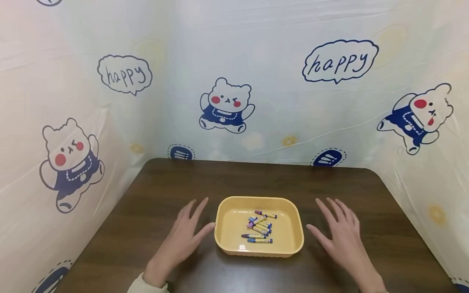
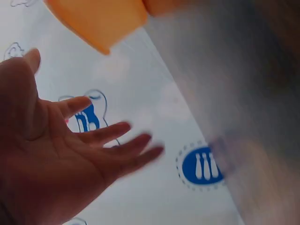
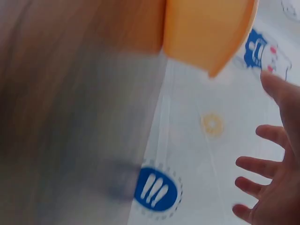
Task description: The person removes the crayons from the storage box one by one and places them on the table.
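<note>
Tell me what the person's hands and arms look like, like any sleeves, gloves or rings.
Both the left hand and the right hand are bare, with no gloves, and no rings or watch show. A pale cream sleeve cuff shows at the left wrist. The right wrist shows no sleeve before the picture's edge.

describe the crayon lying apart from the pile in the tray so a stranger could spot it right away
On the dark wooden table, between the left hand and the right hand, sits a yellow tray. Most crayons lie heaped right of its middle. The lone crayon lies farthest from the person, just beyond the heap, purple-tipped with a yellow wrapper.
</note>
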Action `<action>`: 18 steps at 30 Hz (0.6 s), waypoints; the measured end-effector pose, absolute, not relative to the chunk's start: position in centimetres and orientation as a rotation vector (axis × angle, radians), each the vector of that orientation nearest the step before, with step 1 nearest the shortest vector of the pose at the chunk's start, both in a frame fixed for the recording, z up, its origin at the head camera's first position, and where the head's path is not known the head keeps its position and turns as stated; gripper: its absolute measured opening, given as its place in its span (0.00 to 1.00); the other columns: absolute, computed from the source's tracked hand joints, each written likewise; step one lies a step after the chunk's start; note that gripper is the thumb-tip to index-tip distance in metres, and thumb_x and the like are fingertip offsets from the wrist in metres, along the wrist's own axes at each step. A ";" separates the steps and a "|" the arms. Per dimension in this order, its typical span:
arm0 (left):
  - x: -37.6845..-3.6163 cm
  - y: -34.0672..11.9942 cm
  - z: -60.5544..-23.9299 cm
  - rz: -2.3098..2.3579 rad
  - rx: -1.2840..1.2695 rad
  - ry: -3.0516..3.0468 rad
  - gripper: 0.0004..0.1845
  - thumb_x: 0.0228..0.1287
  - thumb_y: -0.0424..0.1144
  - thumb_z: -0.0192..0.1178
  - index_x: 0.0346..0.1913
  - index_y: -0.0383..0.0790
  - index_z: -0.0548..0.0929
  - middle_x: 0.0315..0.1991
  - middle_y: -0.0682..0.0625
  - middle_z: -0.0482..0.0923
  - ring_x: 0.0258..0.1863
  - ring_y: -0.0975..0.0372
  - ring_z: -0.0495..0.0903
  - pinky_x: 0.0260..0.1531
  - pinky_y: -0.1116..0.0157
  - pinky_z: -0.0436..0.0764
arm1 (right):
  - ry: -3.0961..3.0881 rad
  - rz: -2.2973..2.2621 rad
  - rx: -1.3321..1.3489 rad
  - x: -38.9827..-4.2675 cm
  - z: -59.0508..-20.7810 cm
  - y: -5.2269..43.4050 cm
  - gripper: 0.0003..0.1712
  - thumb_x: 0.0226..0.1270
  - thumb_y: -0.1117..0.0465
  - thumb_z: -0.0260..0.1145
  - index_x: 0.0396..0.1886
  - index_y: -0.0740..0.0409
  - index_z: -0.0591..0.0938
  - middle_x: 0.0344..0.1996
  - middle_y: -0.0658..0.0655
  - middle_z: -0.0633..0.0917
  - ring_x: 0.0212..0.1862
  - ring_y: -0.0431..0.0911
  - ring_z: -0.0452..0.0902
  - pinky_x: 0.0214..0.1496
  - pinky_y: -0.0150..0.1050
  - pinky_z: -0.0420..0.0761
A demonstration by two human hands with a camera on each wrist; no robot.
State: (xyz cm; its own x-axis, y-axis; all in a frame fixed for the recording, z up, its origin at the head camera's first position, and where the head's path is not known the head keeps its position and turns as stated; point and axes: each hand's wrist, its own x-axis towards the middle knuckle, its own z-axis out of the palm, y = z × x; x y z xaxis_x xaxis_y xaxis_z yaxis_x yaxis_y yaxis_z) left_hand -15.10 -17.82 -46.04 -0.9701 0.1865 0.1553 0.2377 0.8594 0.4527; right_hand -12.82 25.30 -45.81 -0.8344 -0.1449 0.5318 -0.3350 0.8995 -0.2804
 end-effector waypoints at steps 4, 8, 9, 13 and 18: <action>-15.1 -17.0 -45.4 -0.881 -0.371 -2.947 0.37 0.68 0.71 0.46 0.77 0.66 0.57 0.72 0.43 0.62 0.70 0.46 0.64 0.60 0.37 0.69 | -2.497 0.528 0.481 -13.2 -45.3 23.3 0.37 0.59 0.53 0.75 0.69 0.52 0.75 0.63 0.65 0.74 0.67 0.63 0.62 0.58 0.69 0.62; -15.4 -16.4 -44.9 -0.942 -0.426 -2.945 0.37 0.69 0.71 0.44 0.76 0.61 0.62 0.59 0.48 0.75 0.57 0.54 0.76 0.55 0.45 0.77 | -2.522 0.517 0.578 -13.6 -45.0 21.4 0.33 0.63 0.54 0.72 0.68 0.52 0.76 0.62 0.63 0.76 0.65 0.61 0.65 0.60 0.65 0.67; -15.6 -16.3 -44.9 -0.989 -0.452 -2.946 0.36 0.69 0.70 0.45 0.75 0.59 0.63 0.52 0.48 0.79 0.50 0.56 0.79 0.50 0.49 0.81 | -2.538 0.517 0.599 -13.7 -44.9 21.0 0.32 0.64 0.54 0.72 0.67 0.52 0.76 0.62 0.62 0.76 0.65 0.59 0.66 0.60 0.64 0.68; -16.3 -16.2 -45.1 -1.328 -0.587 -2.928 0.31 0.73 0.62 0.49 0.72 0.51 0.68 0.27 0.48 0.80 0.21 0.59 0.79 0.24 0.58 0.83 | -2.609 0.563 0.692 -13.8 -44.7 19.3 0.27 0.65 0.56 0.72 0.64 0.51 0.79 0.57 0.56 0.80 0.61 0.51 0.72 0.60 0.55 0.75; -17.0 -16.7 -46.0 -1.838 -0.635 -2.842 0.27 0.77 0.55 0.49 0.69 0.42 0.71 0.18 0.43 0.80 0.14 0.48 0.79 0.13 0.53 0.80 | -2.719 0.685 0.845 -14.2 -44.6 17.4 0.20 0.67 0.59 0.70 0.58 0.55 0.82 0.51 0.53 0.84 0.53 0.45 0.79 0.53 0.48 0.82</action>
